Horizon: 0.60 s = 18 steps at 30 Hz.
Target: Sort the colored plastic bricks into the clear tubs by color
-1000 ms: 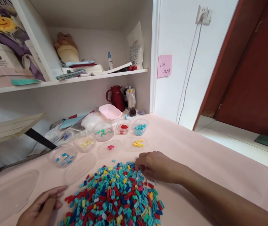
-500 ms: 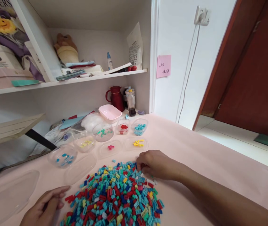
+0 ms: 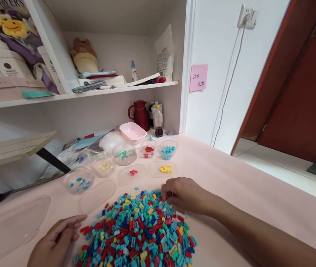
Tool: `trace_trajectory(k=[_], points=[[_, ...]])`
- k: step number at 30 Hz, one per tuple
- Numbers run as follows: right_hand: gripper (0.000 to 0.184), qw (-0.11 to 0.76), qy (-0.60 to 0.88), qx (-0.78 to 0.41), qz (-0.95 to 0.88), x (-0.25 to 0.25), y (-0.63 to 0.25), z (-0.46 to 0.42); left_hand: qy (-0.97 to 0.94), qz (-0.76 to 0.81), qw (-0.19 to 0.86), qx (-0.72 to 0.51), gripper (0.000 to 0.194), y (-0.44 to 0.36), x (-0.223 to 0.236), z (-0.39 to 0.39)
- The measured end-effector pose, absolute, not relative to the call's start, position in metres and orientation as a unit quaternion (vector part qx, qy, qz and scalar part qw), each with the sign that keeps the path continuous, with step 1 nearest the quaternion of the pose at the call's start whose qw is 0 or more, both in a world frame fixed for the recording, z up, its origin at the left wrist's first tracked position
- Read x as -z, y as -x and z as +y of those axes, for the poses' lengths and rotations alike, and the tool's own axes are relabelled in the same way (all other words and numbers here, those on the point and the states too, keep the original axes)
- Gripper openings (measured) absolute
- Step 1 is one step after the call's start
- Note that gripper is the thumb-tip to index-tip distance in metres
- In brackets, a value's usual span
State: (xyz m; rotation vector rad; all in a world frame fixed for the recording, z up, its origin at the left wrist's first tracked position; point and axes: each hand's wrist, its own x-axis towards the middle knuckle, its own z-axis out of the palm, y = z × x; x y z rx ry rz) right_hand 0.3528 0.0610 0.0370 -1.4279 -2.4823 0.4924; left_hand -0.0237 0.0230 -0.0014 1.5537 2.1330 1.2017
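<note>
touching the brick pile (image 3: 138, 233), right hand (image 3: 162, 195) curled narrow, left hand (image 3: 80, 224) loosely curled beside it, empty

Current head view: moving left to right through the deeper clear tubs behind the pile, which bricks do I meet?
Blue bricks → pale yellow bricks → green bricks → red bricks → light blue bricks.

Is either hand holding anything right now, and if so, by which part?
Left hand: nothing visible in it. Right hand: fingers at the brick pile's edge; whether they grip one cannot be told.
</note>
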Motion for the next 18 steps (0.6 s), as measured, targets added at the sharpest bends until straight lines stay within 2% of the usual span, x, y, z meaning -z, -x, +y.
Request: trace_trajectory(k=[3,7,15,18], points=[[0.017,0.111,0.504,-0.153,-0.843,-0.039,-0.3556,0.0612,-0.529,0.738,0.172,-0.382,0.035,0.0258,0.0038,0.0236],[0.017,0.132,0.495,-0.15,-0.845,-0.0395,-0.356,0.0605,-0.523,0.729,0.172,-0.407,0.035,0.0292,0.0076,0.0247],[0.03,0.139,0.421,-0.165,-0.881,-0.0388,-0.3529,0.0562,-0.513,0.71,0.203,-0.438,0.025,0.0239,0.0095,0.0218],[0.028,0.125,0.419,-0.155,-0.886,-0.0419,-0.3524,0.0549,-0.515,0.702,0.223,-0.439,0.023,0.0219,0.0113,0.0221]])
